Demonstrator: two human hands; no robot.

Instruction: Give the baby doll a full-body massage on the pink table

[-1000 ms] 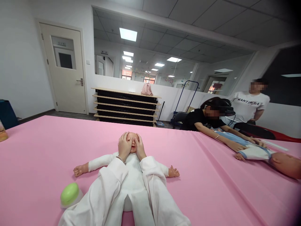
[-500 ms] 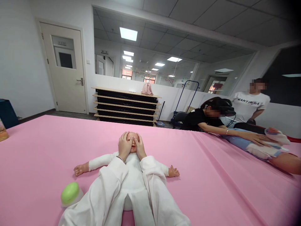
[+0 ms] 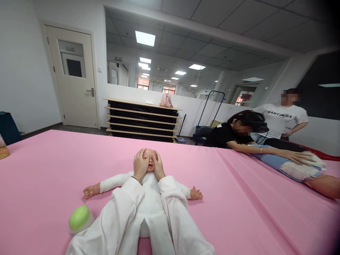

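A baby doll (image 3: 151,198) in a white suit lies on its back, arms spread out to both sides. My left hand (image 3: 140,164) wraps round the left side of the doll's head, and my right hand (image 3: 159,166) wraps round the right side. Both thumbs lie on its face by the nose; the mouth shows between my hands. The fingertips curve over the top of the head. Beside my left sleeve stands a small whitish container with a green lid (image 3: 80,217), partly hidden by the sleeve.
Pink cloth (image 3: 47,177) covers the table. On the right, a person in black (image 3: 223,136) leans over with a hand on another doll (image 3: 289,168); a person in white (image 3: 281,118) stands behind. A bottle (image 3: 3,149) is at the left edge, and stacked boards (image 3: 143,118) stand beyond the table.
My hands and the baby doll look unmoved. At the right, the other person's hand has shifted right along the other doll, and the standing person's arms have moved.
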